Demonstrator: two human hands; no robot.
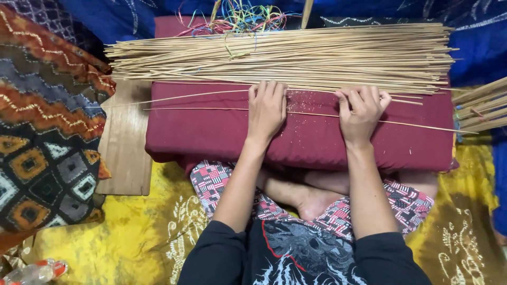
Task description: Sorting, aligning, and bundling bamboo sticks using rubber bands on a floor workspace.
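Observation:
A maroon cushion lies across my lap. Along its far side rests a big bundle of thin tan sticks. Two single sticks lie loose on the cushion; the nearer thin stick runs under both my hands. My left hand presses flat on it, fingers together and pointing away from me. My right hand lies to its right, fingers curled down over the same stick, next to the bundle's near edge.
A wooden board pokes out under the cushion's left end. A patterned cloth lies on the left, coloured strings behind the bundle, more sticks at the right edge. A plastic bottle lies bottom left on yellow fabric.

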